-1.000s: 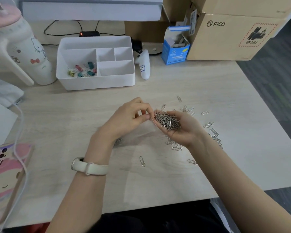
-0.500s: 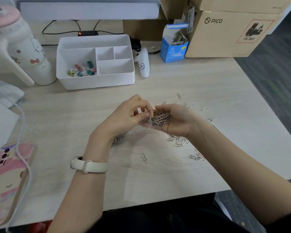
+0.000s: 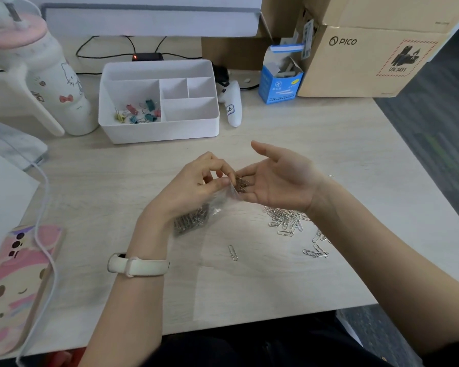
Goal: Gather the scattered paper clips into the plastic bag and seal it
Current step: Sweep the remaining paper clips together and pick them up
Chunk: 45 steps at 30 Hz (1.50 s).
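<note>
Left hand (image 3: 196, 186) pinched the mouth of the plastic bag (image 3: 210, 207) between thumb and fingertips, holding it off the desk (image 3: 316, 144). The bag hung down and left under that hand, long axis running from the mouth at upper right to the loaded bottom at lower left, where a dark clump of clips sat inside.

Right hand (image 3: 281, 181) was palm-up and spread wide, thumb pointing far, gripping nothing. A few paper clips (image 3: 243, 183) lay on its fingertips, right at the bag mouth and touching or nearly touching the film. Key relation: the mouth faced right toward the open palm, so the pour ran right to left along the bag's axis. Looked like the tail end of a tip-in, judging by how little was left on the fingers.

The loose pile (image 3: 286, 221) was on the desk just near and right of the right wrist, more strays trailing near-right, partly hidden by the forearm. One single clip (image 3: 233, 252) lay nearer, between the two arms.

The right hand was clearly closer to the pile; the left was tied up keeping the mouth open. Next scoop likely went to the right hand. Sealing not yet due, plenty still on the desk.
</note>
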Available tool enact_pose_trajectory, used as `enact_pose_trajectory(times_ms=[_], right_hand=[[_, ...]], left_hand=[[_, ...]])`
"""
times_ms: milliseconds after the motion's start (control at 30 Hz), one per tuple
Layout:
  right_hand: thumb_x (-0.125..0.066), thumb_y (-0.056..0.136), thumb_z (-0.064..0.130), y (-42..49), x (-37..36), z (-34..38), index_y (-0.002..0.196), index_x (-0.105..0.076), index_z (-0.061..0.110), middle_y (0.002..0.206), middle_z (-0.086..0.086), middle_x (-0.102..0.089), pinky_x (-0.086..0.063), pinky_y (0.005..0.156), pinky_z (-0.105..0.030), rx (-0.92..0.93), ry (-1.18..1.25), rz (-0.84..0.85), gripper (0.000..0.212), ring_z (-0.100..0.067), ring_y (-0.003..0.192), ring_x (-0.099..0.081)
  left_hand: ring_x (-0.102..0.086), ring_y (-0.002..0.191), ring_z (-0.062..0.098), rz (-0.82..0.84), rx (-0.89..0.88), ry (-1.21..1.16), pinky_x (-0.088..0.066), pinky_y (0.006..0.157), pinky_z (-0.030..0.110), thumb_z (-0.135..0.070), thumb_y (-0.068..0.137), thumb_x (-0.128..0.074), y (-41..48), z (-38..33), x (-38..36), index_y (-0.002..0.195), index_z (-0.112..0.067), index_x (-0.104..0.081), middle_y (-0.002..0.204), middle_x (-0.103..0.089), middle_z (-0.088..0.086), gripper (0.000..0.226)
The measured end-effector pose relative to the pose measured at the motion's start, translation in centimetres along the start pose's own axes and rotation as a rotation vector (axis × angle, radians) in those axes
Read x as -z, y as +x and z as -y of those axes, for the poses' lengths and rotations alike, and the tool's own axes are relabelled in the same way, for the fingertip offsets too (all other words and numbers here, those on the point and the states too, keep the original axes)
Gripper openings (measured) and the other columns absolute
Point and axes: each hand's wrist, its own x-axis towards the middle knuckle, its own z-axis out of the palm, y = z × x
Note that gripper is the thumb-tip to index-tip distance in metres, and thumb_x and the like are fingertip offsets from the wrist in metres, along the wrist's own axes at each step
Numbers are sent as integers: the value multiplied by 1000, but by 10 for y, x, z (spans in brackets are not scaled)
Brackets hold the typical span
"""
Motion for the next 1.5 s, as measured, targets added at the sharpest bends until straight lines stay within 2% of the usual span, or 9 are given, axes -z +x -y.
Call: enact_pose_trajectory(times_ms=[333,500,633,767,967,1100,1300,1400,1500], right_hand=[[-42,94,27,-3,-14,0,121,-47,-12,113,-27,-50,-46,94,-36,165,-148,-84,47,-36,104,-52],[-44,92,6,-7,-17,-5,93,-62,-10,95,-24,-68,-58,77,-29,499,-272,-223,25,-29,82,-69],[-47,86,0,2,-16,-15,82,-67,0,86,-11,-71,-56,70,-27,732,-360,-411,21,-20,79,-66],[-50,88,9,23,-16,-32,84,-68,17,96,-1,-67,-50,91,-34,589,-444,-355,21,-21,100,-62],[-41,92,24,36,-24,-47,52,-63,26,58,16,-56,-37,71,-28,481,-507,-191,46,-11,67,-51],[-32,99,37,47,-21,-53,104,-66,13,106,-11,-69,-45,84,-33,398,-475,-138,42,-28,98,-62],[-48,95,20,45,2,-56,95,-70,9,98,-6,-70,-49,87,-30,531,-576,-369,24,-19,93,-66],[-55,88,13,42,29,-50,101,-71,9,96,-2,-70,-44,76,-14,710,-887,-680,21,-12,85,-62],[-54,86,13,38,60,-36,109,-67,6,115,-8,-66,-42,85,-26,778,-1209,-906,27,-24,101,-60]], left_hand=[[-45,61,-1,-147,-56,-40,-35,63,9,-12,88,-57,-7,-3,5,78,-30,-62,85,-49,-6,22],[-43,56,1,-297,-102,-114,-33,57,9,-8,89,-56,-12,-9,9,79,-25,-61,79,-45,-8,20],[-38,56,4,-415,-148,-184,-30,55,12,-9,89,-56,-18,-15,16,77,-28,-60,76,-48,-10,23],[-39,60,12,-487,-185,-197,-31,55,17,-11,89,-56,-23,-18,19,78,-29,-60,84,-52,-10,22],[-40,58,18,-604,-232,-212,-32,55,22,-9,88,-56,-25,-25,12,80,-27,-60,87,-54,-4,20],[-48,66,16,-766,-187,-148,-37,57,24,-12,86,-57,-21,-18,4,81,-30,-61,90,-56,6,20],[-50,74,2,-902,-41,-99,-40,61,20,-10,87,-56,-15,4,-9,85,-20,-65,90,-57,0,14],[-55,60,15,-960,9,-126,-47,57,35,-16,87,-55,-6,10,-15,86,-24,-63,86,-54,1,12],[-57,47,13,-956,51,-149,-45,54,33,-14,88,-54,4,10,-27,94,-25,-57,80,-51,-7,13]])
